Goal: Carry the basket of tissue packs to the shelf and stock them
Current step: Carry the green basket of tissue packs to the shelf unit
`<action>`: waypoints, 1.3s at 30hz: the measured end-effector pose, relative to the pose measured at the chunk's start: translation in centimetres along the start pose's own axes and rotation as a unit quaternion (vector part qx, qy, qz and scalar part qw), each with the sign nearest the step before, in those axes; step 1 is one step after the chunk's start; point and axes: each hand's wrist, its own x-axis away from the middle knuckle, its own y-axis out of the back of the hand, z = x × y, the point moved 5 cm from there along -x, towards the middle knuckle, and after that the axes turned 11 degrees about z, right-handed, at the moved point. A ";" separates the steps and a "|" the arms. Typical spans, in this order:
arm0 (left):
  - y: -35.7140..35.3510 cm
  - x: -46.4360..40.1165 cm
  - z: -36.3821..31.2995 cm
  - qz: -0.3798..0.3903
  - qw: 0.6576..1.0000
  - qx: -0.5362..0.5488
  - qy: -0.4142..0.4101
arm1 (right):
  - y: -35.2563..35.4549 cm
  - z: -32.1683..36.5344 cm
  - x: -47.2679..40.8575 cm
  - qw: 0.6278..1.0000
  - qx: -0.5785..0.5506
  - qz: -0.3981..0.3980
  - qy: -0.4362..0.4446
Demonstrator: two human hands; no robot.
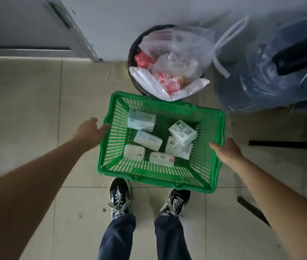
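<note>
A green plastic basket (pixel 203 173) sits on the tiled floor just in front of my shoes. Several white tissue packs (pixel 148 140) lie loose on its bottom, one leaning on another at the right. My left hand (pixel 90 131) is at the basket's left rim, fingers spread and fingertips touching the edge, holding nothing. My right hand (pixel 227 151) rests at the right rim, fingers extended toward the edge; I cannot see a closed grip. No shelf is in view.
A dark round bin (pixel 133 53) lined with a plastic bag full of rubbish stands right behind the basket. A large clear bag (pixel 261 77) with dark contents sits at the right. A grey door and frame (pixel 70 25) are at the upper left. Dark strips (pixel 283 142) lie at the right.
</note>
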 end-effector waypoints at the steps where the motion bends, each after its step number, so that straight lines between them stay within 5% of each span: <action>1: -0.6 -0.9 0.2 -0.004 1.000 0.011 0.008 | -0.6 0.0 -0.7 1.000 -0.022 -0.015 0.002; 8: -5.1 -4.5 1.3 -0.060 0.993 0.096 0.032 | -2.6 -2.5 -4.0 0.990 -0.090 -0.110 0.015; 26: 0.1 6.6 1.7 -0.112 0.990 0.080 -0.021 | 2.8 -2.7 8.6 0.974 -0.152 -0.120 0.116; 39: 16.6 23.2 -2.4 -0.255 0.953 0.140 -0.084 | 15.7 5.0 24.8 0.948 -0.193 -0.175 0.184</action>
